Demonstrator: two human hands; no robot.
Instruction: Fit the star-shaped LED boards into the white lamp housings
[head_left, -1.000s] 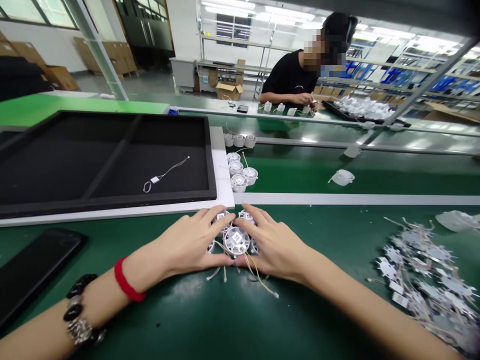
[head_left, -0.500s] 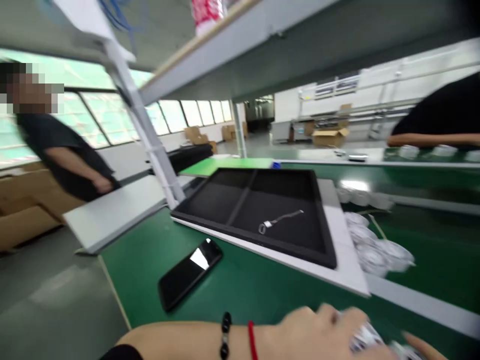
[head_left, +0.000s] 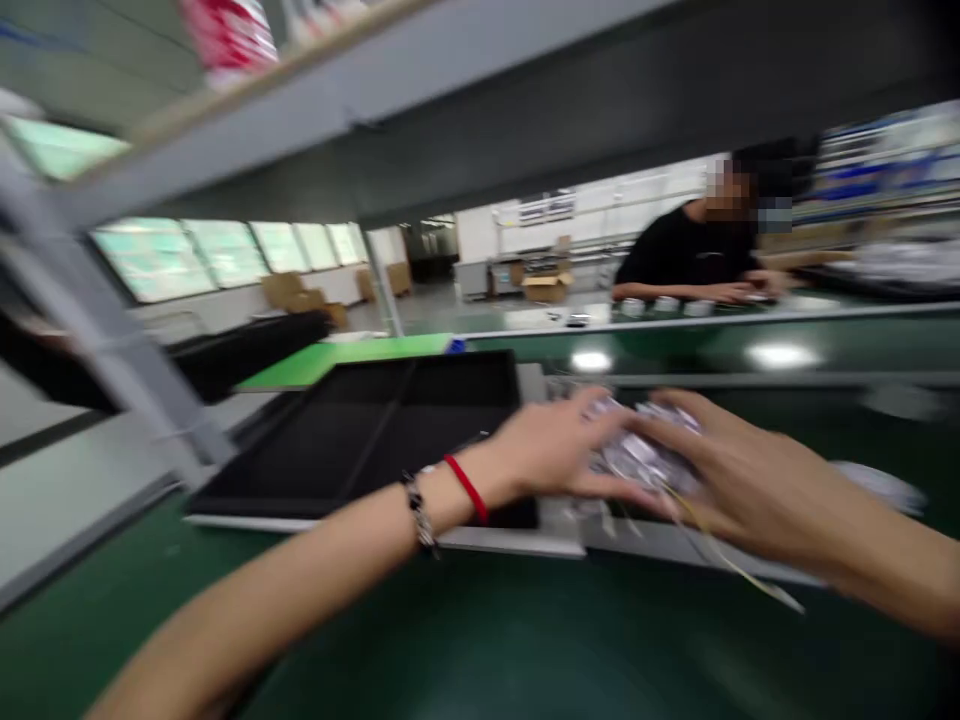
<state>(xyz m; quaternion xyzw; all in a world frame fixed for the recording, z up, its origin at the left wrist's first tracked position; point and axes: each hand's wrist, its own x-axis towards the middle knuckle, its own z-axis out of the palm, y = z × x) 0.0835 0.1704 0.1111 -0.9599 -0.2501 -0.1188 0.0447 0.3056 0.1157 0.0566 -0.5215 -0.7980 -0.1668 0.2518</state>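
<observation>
Between my two hands is a cluster of shiny, clear-and-white round parts [head_left: 637,455] with thin wires; motion blur hides their exact kind. My left hand [head_left: 555,445], with a red cord and a dark beaded bracelet at the wrist, closes on the cluster from the left. Gripping it from the right is my right hand [head_left: 757,480]. A pale yellowish wire [head_left: 739,570] hangs below the right fingers. Both hands are above the right end of a black tray [head_left: 292,450], which lies on a white board [head_left: 562,535]. My left forearm hides part of the tray.
A grey shelf [head_left: 450,130] crosses overhead, held by a slanted post [head_left: 142,350] at left. Another clear round part [head_left: 881,485] lies on the green bench [head_left: 420,640] at right. Across the bench a co-worker in black [head_left: 675,250] handles small parts. A green board [head_left: 300,365] lies behind the tray.
The view has swung right. My hands have moved from the lower edge up over the tray's right end, holding the round parts. The phone and the standing person no longer show.
</observation>
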